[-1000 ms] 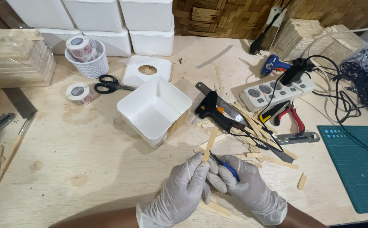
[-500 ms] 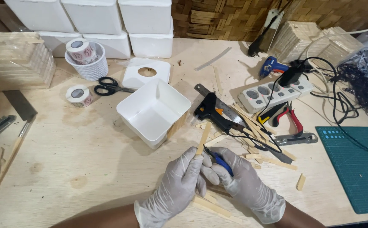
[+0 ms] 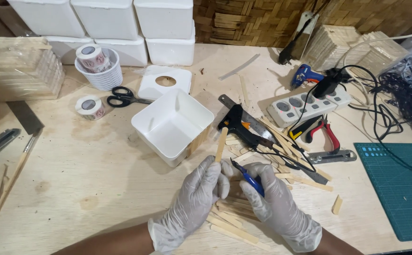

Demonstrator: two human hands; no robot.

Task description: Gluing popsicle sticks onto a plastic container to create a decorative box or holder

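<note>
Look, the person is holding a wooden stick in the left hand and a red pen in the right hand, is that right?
Not quite. The head view shows the left hand holding the wooden stick, but the tool in the right hand is blue, not red. Whether it is a pen or a small cutter cannot be told.

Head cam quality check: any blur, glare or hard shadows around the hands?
Head view: sharp throughout, the left hand, right hand and wooden stick unblurred; soft even light, with short dim shadows beside the white box; no glare on the gloves; slight wide-angle bend at the table edges.
</note>
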